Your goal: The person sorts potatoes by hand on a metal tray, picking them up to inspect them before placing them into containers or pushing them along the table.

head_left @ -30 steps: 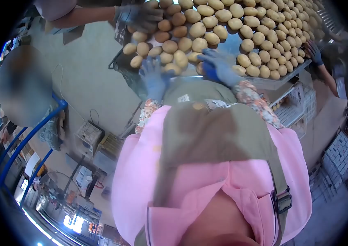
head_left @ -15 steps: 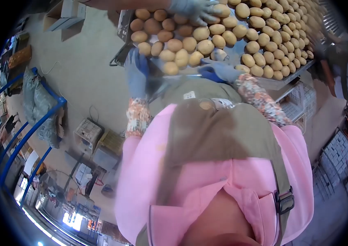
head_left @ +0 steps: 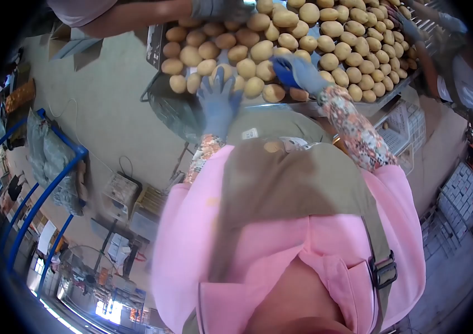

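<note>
Many tan, oval potatoes (head_left: 261, 50) lie spread over a metal-edged table (head_left: 264, 104) in front of me. My left hand (head_left: 218, 103), in a grey-blue glove, is open with its fingers spread and tips against the potatoes at the near edge. My right hand (head_left: 303, 75), gloved the same, reaches in among the potatoes with the fingers loosely bent and the dark blue palm turned left. No potato shows in that palm; one potato lies just left of it. Part of the potatoes beneath both hands is hidden.
A co-worker's gloved hand (head_left: 220, 8) reaches over the far potatoes. Another person (head_left: 465, 78) works at the right end. A translucent plastic bag (head_left: 175, 111) hangs at the left corner. White crates (head_left: 409, 131) stand below the table; a blue rail (head_left: 52, 183) is at left.
My left hand has moved from the table's left corner rightward onto the near potatoes. My right hand has shifted slightly forward among them. The far co-worker's hand has moved left.
</note>
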`<action>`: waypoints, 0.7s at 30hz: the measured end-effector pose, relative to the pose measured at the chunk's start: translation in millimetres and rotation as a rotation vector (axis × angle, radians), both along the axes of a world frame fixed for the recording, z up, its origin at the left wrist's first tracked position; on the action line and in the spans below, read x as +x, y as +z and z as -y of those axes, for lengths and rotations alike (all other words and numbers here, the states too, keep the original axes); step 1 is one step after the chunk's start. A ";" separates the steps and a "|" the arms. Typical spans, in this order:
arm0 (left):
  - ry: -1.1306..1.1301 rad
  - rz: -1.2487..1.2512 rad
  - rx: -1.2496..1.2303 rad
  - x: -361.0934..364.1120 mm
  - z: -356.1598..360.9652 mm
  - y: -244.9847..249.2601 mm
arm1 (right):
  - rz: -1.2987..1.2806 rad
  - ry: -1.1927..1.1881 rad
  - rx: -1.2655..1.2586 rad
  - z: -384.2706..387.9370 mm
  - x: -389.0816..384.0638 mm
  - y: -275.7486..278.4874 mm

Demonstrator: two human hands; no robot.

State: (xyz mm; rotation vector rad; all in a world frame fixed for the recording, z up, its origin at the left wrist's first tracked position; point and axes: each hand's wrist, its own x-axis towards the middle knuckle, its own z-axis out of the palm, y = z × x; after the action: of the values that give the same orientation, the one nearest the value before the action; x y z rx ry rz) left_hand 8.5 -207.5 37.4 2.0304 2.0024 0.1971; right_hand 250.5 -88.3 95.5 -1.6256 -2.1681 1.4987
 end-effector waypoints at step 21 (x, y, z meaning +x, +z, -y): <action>0.490 0.698 0.121 -38.4 61.0 -37.3 | 0.527 0.100 0.387 -11.0 -56.2 -38.0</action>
State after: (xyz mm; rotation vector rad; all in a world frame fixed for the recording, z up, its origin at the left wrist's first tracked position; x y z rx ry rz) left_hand -29.9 -268.4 0.1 1.2166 1.9728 0.9908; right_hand 194.4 -77.4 57.4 -1.9354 -2.6091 0.6306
